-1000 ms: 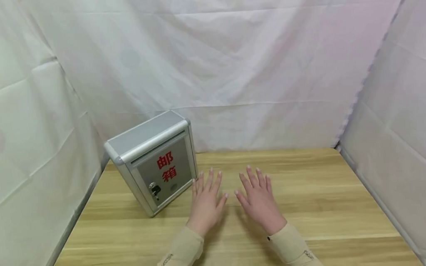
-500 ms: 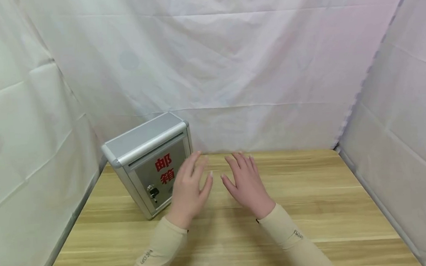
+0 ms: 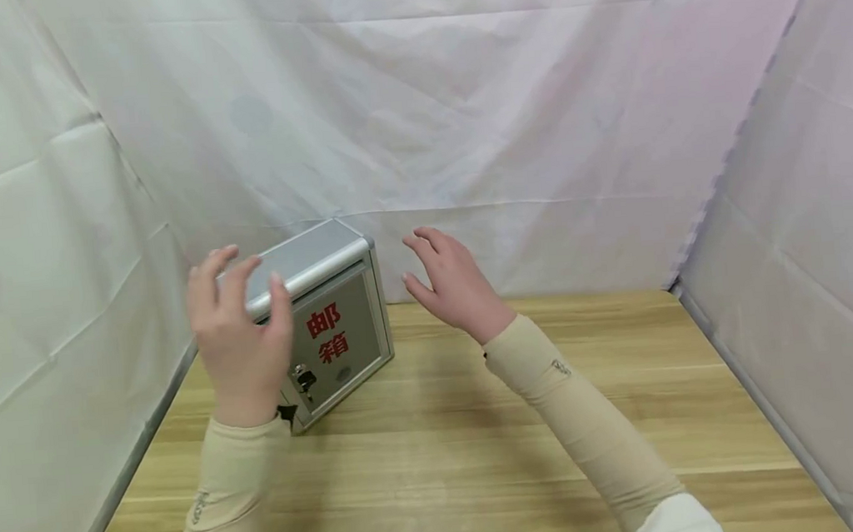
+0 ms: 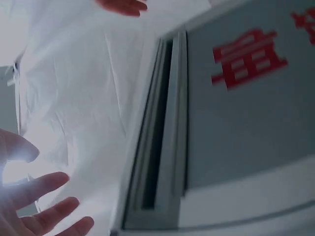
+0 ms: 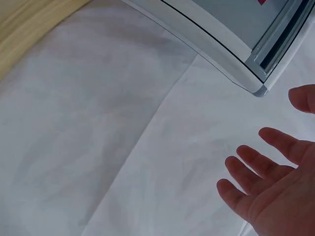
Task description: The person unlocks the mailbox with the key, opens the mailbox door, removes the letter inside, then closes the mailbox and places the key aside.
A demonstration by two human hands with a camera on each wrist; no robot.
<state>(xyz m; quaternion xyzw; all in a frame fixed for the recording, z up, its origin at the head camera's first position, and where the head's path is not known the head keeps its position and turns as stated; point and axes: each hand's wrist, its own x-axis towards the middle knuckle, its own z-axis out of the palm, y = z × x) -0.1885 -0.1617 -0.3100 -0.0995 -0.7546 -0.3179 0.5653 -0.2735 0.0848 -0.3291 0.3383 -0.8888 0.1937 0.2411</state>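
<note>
A grey metal mailbox [image 3: 351, 318] with red lettering stands upright at the back left of the table. Its long slot [image 4: 162, 123] runs across the front near the top, and keys [image 3: 305, 380] hang from the lock low on the door. My left hand [image 3: 240, 339] is raised in front of the box's left side, fingers spread and slightly bent, covering its upper left corner. Off the box's right side, apart from it, my right hand [image 3: 452, 285] hovers with thumb and fingers parted. Both hands hold nothing.
The wooden table [image 3: 442, 465] stretches in front and to the right of the mailbox. White cloth [image 3: 506, 126] hangs behind the table and along both sides.
Both hands have lifted off from near the table's middle. The left has moved left and up to the mailbox's left side; the right has moved up and left. The mailbox stays in place.
</note>
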